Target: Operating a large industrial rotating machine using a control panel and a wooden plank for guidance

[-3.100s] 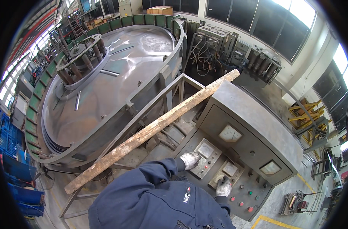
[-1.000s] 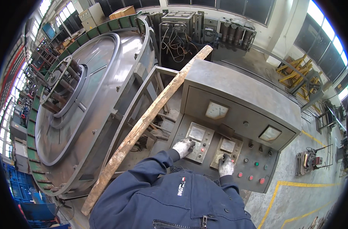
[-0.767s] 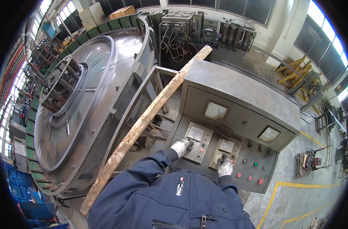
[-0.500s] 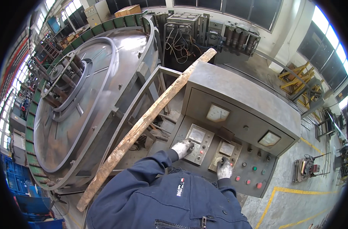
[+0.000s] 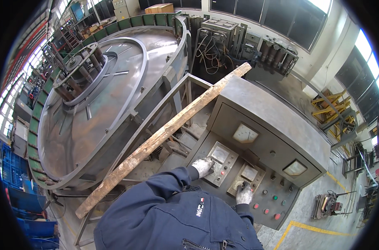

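Curled, white-gloved fingers [image 5: 210,161] on left hand [image 5: 202,166] and right hand [image 5: 244,194] sit at grimy, rectangular meter panels [image 5: 223,163]; pinching or not, I can't tell.

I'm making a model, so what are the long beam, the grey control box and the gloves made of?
The long beam looks like rough wood: brown with pale patches. The grey control box seems metal, perhaps painted: smooth with a dull sheen. The gloves seem whitish knitted fabric, soft and faintly ribbed; the darker parts may be coating or dirt.
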Tool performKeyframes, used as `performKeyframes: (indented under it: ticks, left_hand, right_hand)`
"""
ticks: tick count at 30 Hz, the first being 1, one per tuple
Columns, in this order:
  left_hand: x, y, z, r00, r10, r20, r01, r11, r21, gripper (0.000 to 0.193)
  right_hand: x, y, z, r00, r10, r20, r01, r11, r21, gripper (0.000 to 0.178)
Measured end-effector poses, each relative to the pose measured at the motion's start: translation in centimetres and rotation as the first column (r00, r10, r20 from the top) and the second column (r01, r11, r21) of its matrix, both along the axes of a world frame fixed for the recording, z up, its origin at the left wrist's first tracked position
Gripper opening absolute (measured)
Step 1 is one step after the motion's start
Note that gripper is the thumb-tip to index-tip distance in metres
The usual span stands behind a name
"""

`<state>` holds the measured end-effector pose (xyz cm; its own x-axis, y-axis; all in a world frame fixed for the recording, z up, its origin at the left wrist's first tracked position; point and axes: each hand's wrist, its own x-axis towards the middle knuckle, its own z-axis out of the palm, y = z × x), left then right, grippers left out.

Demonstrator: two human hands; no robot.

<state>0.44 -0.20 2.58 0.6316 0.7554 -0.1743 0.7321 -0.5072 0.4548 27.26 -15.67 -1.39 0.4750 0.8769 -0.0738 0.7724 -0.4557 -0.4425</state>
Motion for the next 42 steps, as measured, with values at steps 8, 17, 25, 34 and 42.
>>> performKeyframes:
  ticks: [8,17,25,34,42]
  left_hand:
    - [-0.1,0.1,-0.4,0.999,0.006,-0.044,-0.006,1.0,-0.011,0.039]
    - [-0.3,-0.2,0.7,0.999,0.003,0.039,-0.002,1.0,-0.02,0.038]
    - [-0.5,-0.1,0.5,0.999,0.007,0.054,-0.005,0.999,-0.038,0.035]
    - [-0.7,-0.1,-0.2,0.996,0.001,0.084,0.001,1.0,-0.024,0.035]
    - [-0.8,-0.1,-0.3,0.994,-0.012,0.109,0.013,1.0,-0.008,0.034]
  right_hand:
    - [0.2,0.0,-0.5,1.0,0.003,-0.007,-0.003,1.0,-0.008,0.039]
    - [0.0,-0.1,0.1,1.0,-0.019,-0.001,0.019,0.999,-0.043,0.039]
    - [0.0,0.0,-0.1,1.0,-0.025,-0.005,0.025,0.999,-0.044,0.039]
    - [-0.2,0.0,0.6,0.997,-0.054,-0.046,0.052,0.998,-0.038,0.044]
    - [-0.2,-0.3,-0.2,0.999,-0.043,-0.025,0.043,0.999,0.007,0.045]
